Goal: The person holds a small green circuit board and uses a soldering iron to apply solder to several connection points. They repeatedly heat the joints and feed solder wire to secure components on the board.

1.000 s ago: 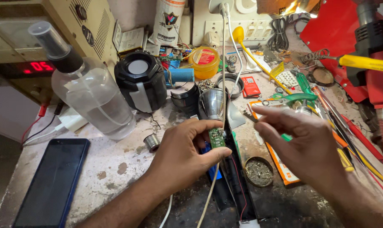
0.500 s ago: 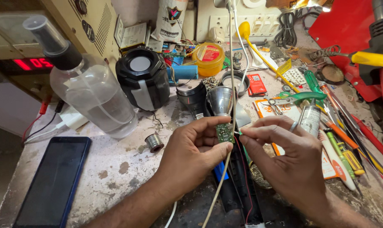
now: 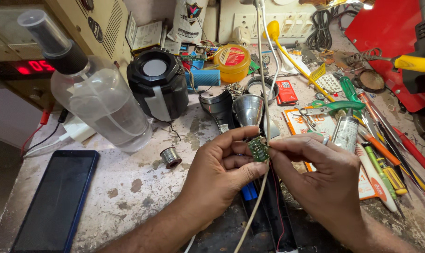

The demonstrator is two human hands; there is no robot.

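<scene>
Small green circuit board (image 3: 258,150) pinched between both hands, above the workbench (image 3: 128,187) middle.
Left hand (image 3: 222,171) and right hand (image 3: 322,175) closed on it fingertip to fingertip; clear spray bottle (image 3: 97,100), liquid inside, near left edge.

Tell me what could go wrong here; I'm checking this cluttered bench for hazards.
The small green circuit board is pinched only by fingertips of the left hand and right hand; it could slip into the clutter. The white cord hangs right beside it and might snag.
</scene>
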